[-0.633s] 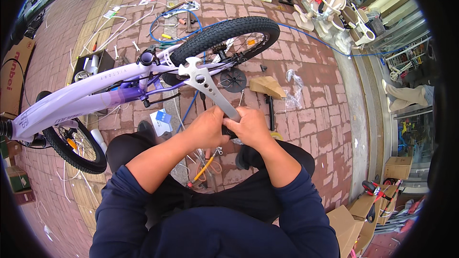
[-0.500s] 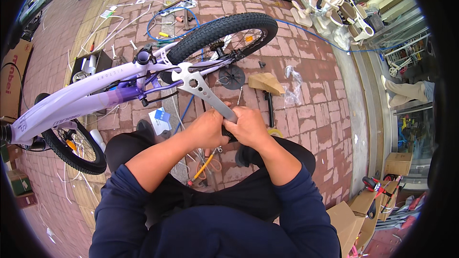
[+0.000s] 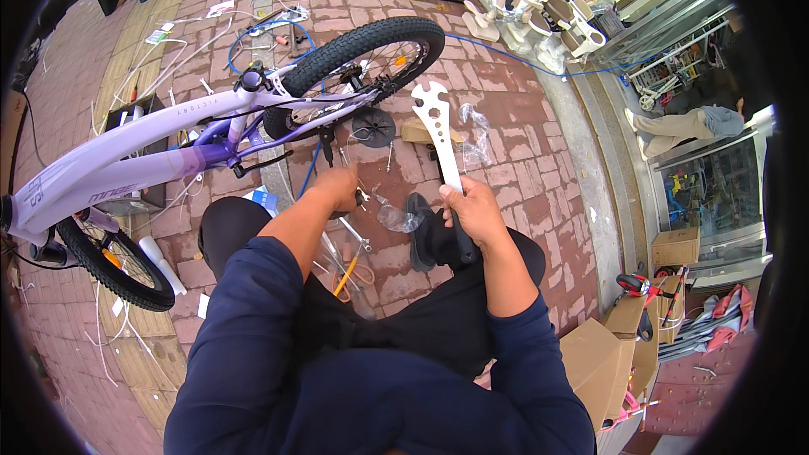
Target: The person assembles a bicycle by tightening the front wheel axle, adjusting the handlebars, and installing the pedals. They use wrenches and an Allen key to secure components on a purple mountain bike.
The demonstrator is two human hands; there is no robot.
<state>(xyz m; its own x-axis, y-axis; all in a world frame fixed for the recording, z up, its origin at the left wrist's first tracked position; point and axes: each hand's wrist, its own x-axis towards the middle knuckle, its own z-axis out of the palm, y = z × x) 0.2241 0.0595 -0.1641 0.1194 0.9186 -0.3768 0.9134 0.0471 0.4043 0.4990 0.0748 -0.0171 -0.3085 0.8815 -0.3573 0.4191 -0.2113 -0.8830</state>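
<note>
My right hand (image 3: 477,212) is closed around the dark handle of a long silver bicycle wrench (image 3: 436,122). Its flat, notched head with several holes points up and away from me, to the right of the bike's rear wheel. My left hand (image 3: 335,188) has curled fingers, low beside the bike, just below a dark part (image 3: 327,143); what it grips, if anything, is hidden. The purple and white bicycle (image 3: 160,147) lies tilted across the left, without a saddle. Its black rear tyre (image 3: 371,36) is nearest the silver wrench head.
A black disc (image 3: 373,127), clear plastic wrap (image 3: 396,217) and an orange-handled tool (image 3: 345,276) lie on the brick paving. Blue hose (image 3: 518,61) runs to the right. Child seats (image 3: 539,4) stand at the back; cardboard boxes (image 3: 602,362) sit at lower right. A person's legs (image 3: 674,128) show beyond the step.
My hands have come apart. The right hand has carried the wrench to the right and turned its head upward; the left hand has let go and moved left toward the bike.
</note>
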